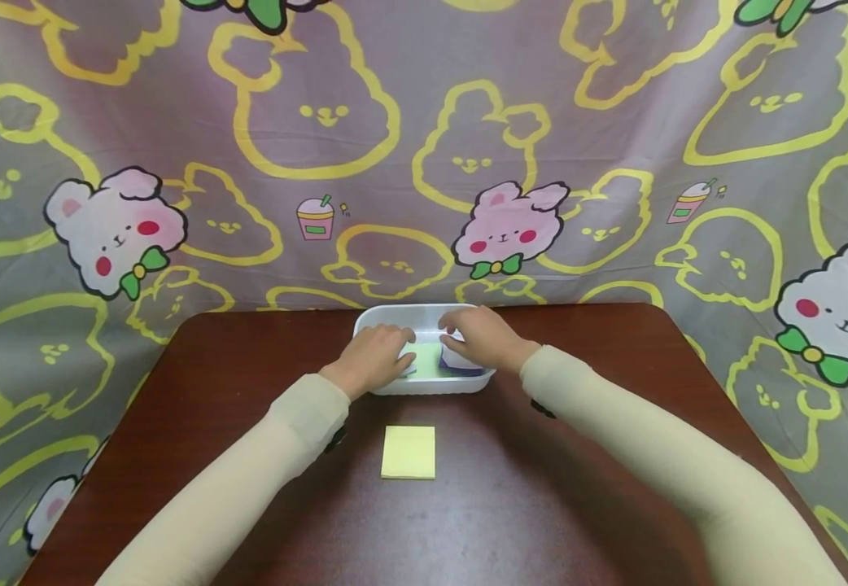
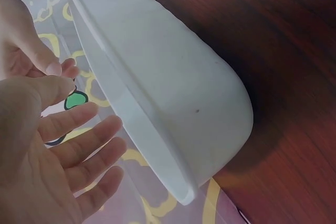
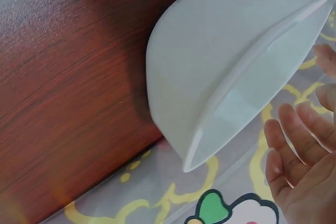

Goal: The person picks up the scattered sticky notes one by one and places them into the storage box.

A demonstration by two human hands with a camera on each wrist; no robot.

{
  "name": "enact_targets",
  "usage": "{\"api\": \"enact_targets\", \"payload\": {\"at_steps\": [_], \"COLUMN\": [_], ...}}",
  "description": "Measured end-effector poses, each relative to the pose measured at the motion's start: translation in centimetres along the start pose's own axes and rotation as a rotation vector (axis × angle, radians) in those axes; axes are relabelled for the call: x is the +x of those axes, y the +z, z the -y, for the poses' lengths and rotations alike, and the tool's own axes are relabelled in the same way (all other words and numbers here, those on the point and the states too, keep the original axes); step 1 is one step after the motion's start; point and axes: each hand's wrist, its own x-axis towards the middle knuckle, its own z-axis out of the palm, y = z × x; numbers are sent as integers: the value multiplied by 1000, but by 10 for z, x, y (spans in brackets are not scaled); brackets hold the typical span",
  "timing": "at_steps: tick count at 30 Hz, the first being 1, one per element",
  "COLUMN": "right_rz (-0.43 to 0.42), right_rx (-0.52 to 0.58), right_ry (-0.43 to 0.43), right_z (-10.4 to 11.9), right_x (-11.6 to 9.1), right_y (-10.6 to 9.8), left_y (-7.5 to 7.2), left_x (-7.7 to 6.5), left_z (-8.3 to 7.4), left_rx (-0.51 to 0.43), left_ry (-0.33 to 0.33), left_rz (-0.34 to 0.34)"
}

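Note:
At the back of the table stands a white plastic basin (image 1: 431, 387), whose outer wall fills much of both wrist views. Inside it are a pale green square sheet or pad (image 1: 427, 358) and, to the right, a white thing with a purple lower edge (image 1: 461, 372); its kind is unclear. My left hand (image 1: 371, 358) hovers over the basin's left side, fingers loosely bent and holding nothing in the left wrist view. Over the right side is my right hand (image 1: 486, 335), its relaxed fingers (image 3: 304, 129) likewise around nothing. The basin's contents are hidden in both wrist views.
A yellow sticky-note pad (image 1: 408, 452) lies on the dark brown table (image 1: 248, 391), nearer to me than the basin. Behind the table hangs a patterned curtain (image 1: 395, 195) with cartoon bears, close to the basin's far side.

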Motion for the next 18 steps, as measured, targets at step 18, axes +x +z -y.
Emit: {"api": "enact_targets", "payload": {"at_steps": [18], "right_rz": [-52], "right_rx": [-3], "right_ry": [-84], "right_z": [17], "right_x": [-16], "right_y": [-2], "left_y": [-8], "left_x": [-15], "left_z": [-1], "left_rx": [-6], "left_ry": [24], "left_rz": [-53]}}
